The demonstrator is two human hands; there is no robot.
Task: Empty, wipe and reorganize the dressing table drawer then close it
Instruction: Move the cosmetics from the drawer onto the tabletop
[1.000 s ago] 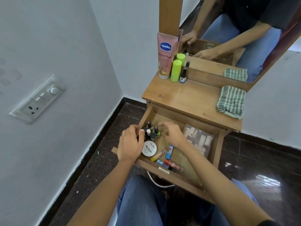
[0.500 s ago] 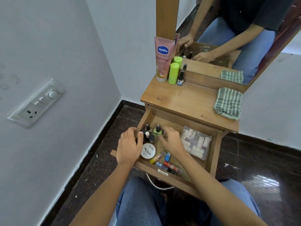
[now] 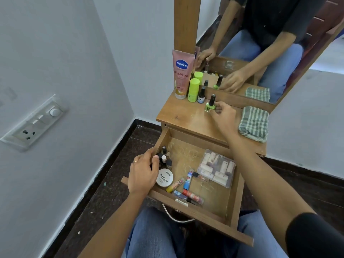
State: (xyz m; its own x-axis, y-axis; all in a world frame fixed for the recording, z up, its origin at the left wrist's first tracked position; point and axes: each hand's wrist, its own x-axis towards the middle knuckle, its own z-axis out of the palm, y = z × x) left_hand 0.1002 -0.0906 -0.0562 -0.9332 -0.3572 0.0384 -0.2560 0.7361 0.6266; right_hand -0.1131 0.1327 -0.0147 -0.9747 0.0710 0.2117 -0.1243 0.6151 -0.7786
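Observation:
The wooden drawer stands pulled open below the dressing table top. My right hand pinches a green nail polish bottle standing on the table top. At the drawer's far-left corner my left hand curls its fingers round a dark nail polish bottle among a cluster of small bottles. In the drawer lie a white round nail polish remover tub, several lip balm sticks and a clear pouch of small tubes.
A pink Vaseline tube, a lime green stick and a small dark bottle stand at the back left of the table top. A folded green checked cloth lies at its right. A mirror rises behind. A wall socket is left.
My right hand lifted the green nail polish bottle out of the drawer and brought it up onto the table top. My left hand stayed at the bottle cluster.

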